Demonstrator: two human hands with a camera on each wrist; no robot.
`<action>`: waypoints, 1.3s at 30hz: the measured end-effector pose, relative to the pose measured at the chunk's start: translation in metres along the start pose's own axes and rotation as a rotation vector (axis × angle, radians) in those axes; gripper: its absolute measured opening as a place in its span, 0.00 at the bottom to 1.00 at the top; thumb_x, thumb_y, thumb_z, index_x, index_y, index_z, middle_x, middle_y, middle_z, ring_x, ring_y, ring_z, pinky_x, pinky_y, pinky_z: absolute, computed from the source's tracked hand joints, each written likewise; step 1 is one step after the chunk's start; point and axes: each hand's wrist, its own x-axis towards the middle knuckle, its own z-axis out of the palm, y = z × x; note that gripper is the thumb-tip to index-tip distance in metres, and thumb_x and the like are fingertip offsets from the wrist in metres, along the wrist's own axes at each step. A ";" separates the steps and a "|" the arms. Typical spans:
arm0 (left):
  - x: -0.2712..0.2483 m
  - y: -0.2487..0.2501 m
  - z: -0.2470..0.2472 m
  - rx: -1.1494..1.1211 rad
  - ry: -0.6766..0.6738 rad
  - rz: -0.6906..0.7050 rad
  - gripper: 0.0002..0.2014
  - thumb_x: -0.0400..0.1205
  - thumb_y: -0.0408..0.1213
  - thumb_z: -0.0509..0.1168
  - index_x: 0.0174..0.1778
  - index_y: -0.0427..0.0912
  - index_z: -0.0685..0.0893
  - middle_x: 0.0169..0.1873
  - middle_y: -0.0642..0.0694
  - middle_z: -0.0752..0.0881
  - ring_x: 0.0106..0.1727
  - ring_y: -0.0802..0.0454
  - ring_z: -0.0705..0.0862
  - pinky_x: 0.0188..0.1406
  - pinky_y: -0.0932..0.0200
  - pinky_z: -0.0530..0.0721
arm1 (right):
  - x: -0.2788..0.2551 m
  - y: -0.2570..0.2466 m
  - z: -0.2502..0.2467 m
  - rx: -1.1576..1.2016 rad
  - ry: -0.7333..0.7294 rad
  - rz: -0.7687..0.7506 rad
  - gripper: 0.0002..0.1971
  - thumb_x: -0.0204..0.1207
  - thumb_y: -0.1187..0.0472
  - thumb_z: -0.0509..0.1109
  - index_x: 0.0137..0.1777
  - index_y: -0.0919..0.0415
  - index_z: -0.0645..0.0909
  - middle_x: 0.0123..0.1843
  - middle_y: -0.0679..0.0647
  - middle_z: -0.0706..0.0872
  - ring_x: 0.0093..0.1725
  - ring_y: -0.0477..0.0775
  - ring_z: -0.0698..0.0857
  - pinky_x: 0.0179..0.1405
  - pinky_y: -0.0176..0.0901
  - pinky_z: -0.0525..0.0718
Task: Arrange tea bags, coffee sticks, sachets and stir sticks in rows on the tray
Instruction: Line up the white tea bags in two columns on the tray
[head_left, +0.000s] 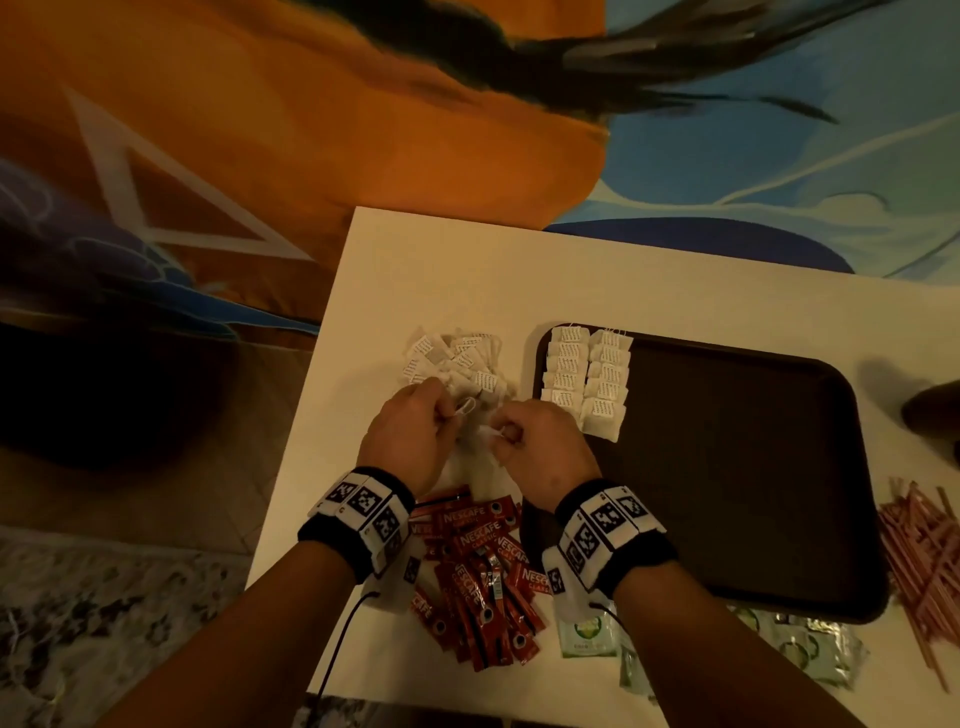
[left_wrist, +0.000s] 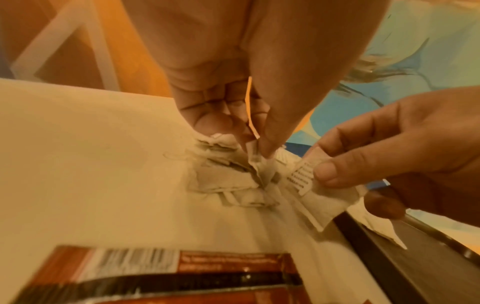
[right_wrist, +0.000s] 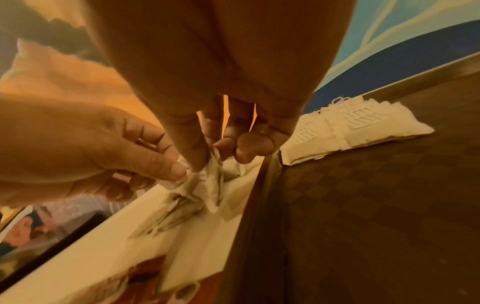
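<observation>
My left hand (head_left: 410, 431) and right hand (head_left: 540, 441) meet over the near edge of the loose heap of white paper tea bags (head_left: 457, 364) on the white table (head_left: 467, 270). Each hand pinches tea-bag paper between thumb and fingertips; my right thumb presses one printed tea bag (left_wrist: 319, 197). Just right of them lies the dark brown rectangular tray (head_left: 727, 467), with two rows of tea bags (head_left: 587, 379) at its far left corner. Red coffee sticks (head_left: 483, 571) lie near my wrists.
</observation>
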 end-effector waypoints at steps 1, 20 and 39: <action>-0.001 0.002 -0.002 -0.017 -0.001 0.011 0.06 0.82 0.41 0.71 0.45 0.49 0.80 0.44 0.50 0.84 0.44 0.48 0.82 0.41 0.50 0.82 | -0.003 0.003 -0.004 0.049 0.011 0.026 0.02 0.80 0.56 0.76 0.50 0.51 0.88 0.40 0.45 0.84 0.43 0.48 0.83 0.47 0.48 0.86; 0.014 0.076 0.055 -0.147 -0.334 0.174 0.05 0.82 0.37 0.74 0.51 0.49 0.87 0.42 0.57 0.87 0.42 0.63 0.84 0.43 0.61 0.84 | -0.038 0.097 -0.076 0.203 0.160 0.499 0.06 0.76 0.58 0.81 0.47 0.48 0.87 0.41 0.43 0.88 0.43 0.41 0.86 0.35 0.31 0.76; 0.030 0.079 0.071 0.047 -0.106 0.272 0.08 0.80 0.36 0.72 0.53 0.49 0.85 0.51 0.51 0.80 0.49 0.49 0.84 0.46 0.49 0.87 | -0.031 0.099 -0.067 0.106 0.216 0.470 0.06 0.79 0.52 0.78 0.51 0.49 0.85 0.46 0.44 0.88 0.45 0.43 0.86 0.47 0.43 0.89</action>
